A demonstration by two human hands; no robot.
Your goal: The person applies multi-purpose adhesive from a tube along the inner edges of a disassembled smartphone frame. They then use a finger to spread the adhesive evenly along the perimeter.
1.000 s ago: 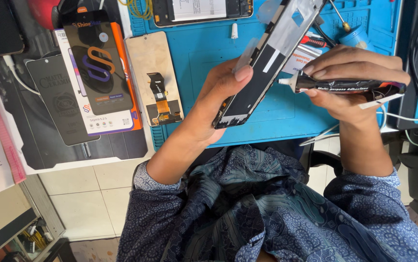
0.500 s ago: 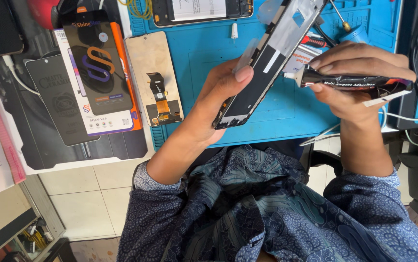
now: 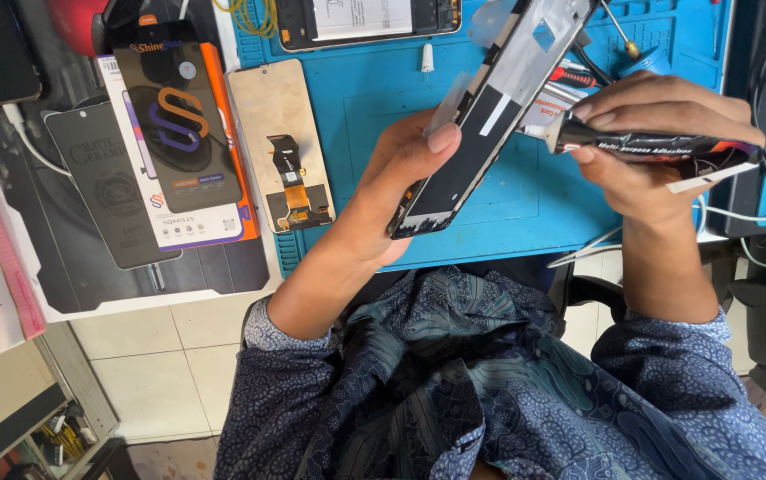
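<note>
1. Fingers (image 3: 436,138) of my left hand (image 3: 401,178) are wrapped around the phone frame (image 3: 490,116), thumb pressed on its near face – the frame is held up off the worktop, tilted, its lower end toward me and its upper end reaching past the far edge of the blue mat (image 3: 383,107).
2. On my right hand (image 3: 658,151) the fingers are closed on a black adhesive tube (image 3: 658,142), gripped near its nozzle end, which points at the frame's right edge; whether the tip touches it I cannot tell.
3. Both things sit in the air above the right half of the mat, hands near each other.
4. Left of my hands, at the mat's left edge, a loose display panel (image 3: 281,142) lies back-side up with its orange flex cable showing.
5. Further left lie a boxed screen protector (image 3: 179,133) and a dark glass sheet (image 3: 103,191) – both flat on the worktop (image 3: 134,302).
6. Another opened phone (image 3: 365,18) lies along the mat's far edge.
</note>
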